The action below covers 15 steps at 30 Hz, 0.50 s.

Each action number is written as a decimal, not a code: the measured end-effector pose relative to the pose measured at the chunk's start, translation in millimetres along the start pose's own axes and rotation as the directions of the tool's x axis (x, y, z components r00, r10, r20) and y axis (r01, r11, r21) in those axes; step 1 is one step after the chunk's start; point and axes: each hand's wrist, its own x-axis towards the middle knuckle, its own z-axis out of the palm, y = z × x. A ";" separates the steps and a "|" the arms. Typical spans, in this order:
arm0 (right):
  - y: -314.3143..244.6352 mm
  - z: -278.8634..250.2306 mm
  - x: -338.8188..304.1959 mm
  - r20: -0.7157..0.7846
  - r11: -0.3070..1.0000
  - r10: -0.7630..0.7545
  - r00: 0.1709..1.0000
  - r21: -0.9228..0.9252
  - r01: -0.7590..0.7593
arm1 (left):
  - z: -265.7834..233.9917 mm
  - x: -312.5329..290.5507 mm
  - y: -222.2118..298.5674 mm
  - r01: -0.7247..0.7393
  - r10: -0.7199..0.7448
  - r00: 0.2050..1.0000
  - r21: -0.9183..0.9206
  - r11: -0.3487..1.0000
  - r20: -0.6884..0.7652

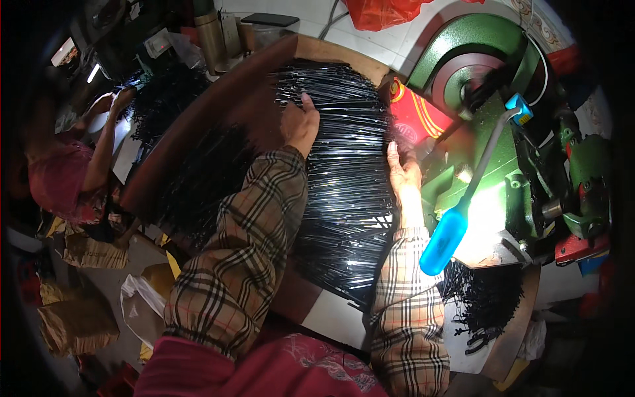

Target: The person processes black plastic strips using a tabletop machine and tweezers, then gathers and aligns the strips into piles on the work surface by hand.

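Note:
A broad heap of thin black rods (pixel 347 155) lies crosswise in front of me, most of them side by side and glossy under the lamp. My left hand (pixel 301 126) rests at the left ends of the upper rods, its thumb raised and its fingers partly hidden. At the right ends of the heap is my right hand (pixel 405 173), thumb up and apart from the fingers, which lie partly in shadow. Neither hand visibly grips a rod. A red packet with yellow stripes (pixel 417 112) sits just beyond my right hand.
On the right stands a green machine (pixel 489 165) with a wheel (pixel 466 76); a blue-handled lamp (pixel 444 241) hangs before it. More black rods (pixel 205 178) lie left, others (pixel 486 298) lower right. Beyond a brown board (pixel 198 99), another person (pixel 73 165) works at the left.

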 end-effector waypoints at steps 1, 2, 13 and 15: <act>1.1 -0.4 -0.7 0.001 1.000 0.007 1.000 -0.006 -0.007 | -1.5 -2.0 -0.1 -0.052 0.052 0.998 -0.008 0.999 0.024; 2.1 -0.6 -0.6 0.010 1.000 0.016 1.000 -0.004 -0.016 | -3.7 -2.6 -1.0 -0.095 0.096 0.993 -0.015 0.995 0.066; 17.5 5.4 7.9 0.122 0.997 -0.070 0.990 0.047 0.065 | -20.8 -23.9 -13.7 -0.293 0.281 0.950 0.072 0.953 0.138; 17.3 3.8 7.7 0.073 0.998 -0.060 0.996 0.008 0.059 | -39.8 -44.2 -19.9 -0.503 0.521 0.811 -0.140 0.853 0.266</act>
